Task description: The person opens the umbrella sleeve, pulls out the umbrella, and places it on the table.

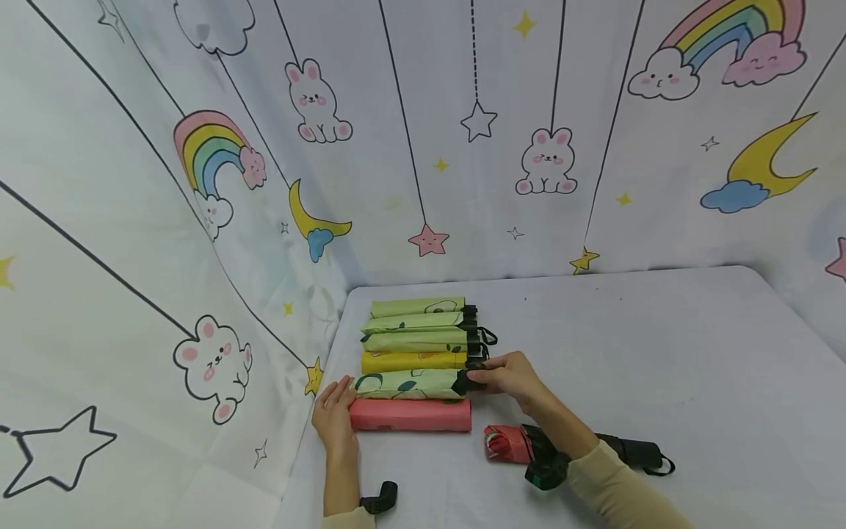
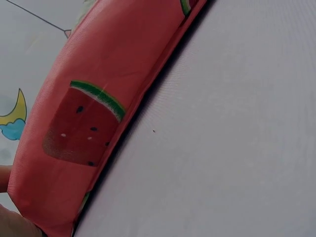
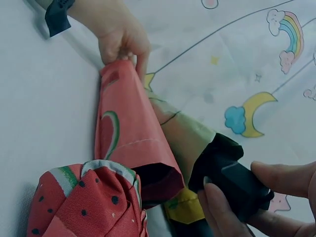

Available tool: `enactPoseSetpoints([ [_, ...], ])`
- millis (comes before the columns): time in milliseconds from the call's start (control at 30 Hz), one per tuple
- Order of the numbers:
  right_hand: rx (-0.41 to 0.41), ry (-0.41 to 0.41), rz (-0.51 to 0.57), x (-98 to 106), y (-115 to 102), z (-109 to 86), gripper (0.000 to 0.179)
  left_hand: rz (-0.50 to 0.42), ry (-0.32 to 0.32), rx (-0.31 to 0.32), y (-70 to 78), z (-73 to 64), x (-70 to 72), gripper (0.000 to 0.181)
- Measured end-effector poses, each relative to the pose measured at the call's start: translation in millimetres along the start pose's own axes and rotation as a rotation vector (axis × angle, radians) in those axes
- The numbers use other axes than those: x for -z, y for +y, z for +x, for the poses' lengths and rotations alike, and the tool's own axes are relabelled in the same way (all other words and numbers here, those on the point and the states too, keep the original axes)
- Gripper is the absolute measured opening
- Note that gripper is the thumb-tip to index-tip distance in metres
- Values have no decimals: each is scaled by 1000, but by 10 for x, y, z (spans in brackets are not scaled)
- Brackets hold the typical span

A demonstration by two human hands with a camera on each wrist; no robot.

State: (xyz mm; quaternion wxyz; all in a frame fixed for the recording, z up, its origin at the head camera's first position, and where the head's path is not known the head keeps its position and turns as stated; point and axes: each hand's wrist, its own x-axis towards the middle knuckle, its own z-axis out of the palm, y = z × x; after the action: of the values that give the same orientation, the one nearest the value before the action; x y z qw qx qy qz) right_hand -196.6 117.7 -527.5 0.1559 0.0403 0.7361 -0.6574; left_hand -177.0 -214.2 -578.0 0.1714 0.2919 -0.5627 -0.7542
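In the head view my right hand (image 1: 509,378) pinches the black handle (image 3: 232,180) of a pale green folded umbrella (image 1: 406,383), thumb on one side and fingers on the other. My left hand (image 1: 335,419) rests at the left ends of that umbrella and a red umbrella sleeve (image 1: 410,416), its fingers against them. Watermelon slices are printed on the red sleeve (image 2: 84,128), whose dark mouth faces right in the right wrist view. A red watermelon-print folded umbrella (image 1: 505,444) with a black shaft lies under my right forearm.
Behind, a yellow umbrella (image 1: 413,361) and several green ones (image 1: 416,342) lie side by side, black handles to the right. A white cloth covers the table (image 1: 661,353). Printed curtains (image 1: 423,147) hang at the back and left.
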Motion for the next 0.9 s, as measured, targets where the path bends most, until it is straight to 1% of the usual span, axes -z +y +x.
enactPoseSetpoints([
  [167, -17, 24, 14, 31, 6, -30, 37, -13, 7, 2, -6, 6, 0, 54],
  [400, 11, 15, 51, 101, -20, -91, 40, 5, -4, 15, 13, -5, 1, 56],
  [667, 22, -4, 68, 187, -34, -158, 40, 2, -3, 5, 19, -6, 5, 56],
  [900, 21, 2, 90, 271, -10, -183, 42, 9, 1, -7, 28, -22, 4, 55],
])
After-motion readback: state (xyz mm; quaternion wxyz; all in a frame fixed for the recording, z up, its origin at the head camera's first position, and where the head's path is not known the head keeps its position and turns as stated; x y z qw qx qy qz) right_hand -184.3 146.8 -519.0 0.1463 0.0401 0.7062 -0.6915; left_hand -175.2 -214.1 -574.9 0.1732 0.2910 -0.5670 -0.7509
